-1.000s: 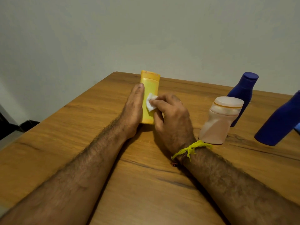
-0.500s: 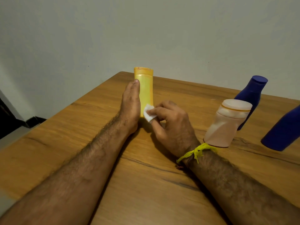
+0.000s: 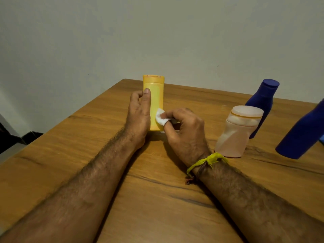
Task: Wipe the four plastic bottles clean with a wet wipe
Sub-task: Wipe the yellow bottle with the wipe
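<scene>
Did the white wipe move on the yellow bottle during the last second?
Yes. The white wipe slid down the yellow bottle, from mid-height toward its base.

I have the left hand (image 3: pixel 139 111) wrapped on the left side of the upright bottle (image 3: pixel 154 102), which stands on the table (image 3: pixel 87 137) toward its far edge. Just right of that grip, my right hand (image 3: pixel 184 132) pinches the wet wipe (image 3: pixel 160 118) against the bottle's lower right side. Further right of the grip, apart from both hands, stands a squat bottle (image 3: pixel 238 132). Behind it, and partly hidden by it, stands a tall bottle (image 3: pixel 263 100). Farthest right, cut by the frame edge, is a fourth bottle (image 3: pixel 303 132).
</scene>
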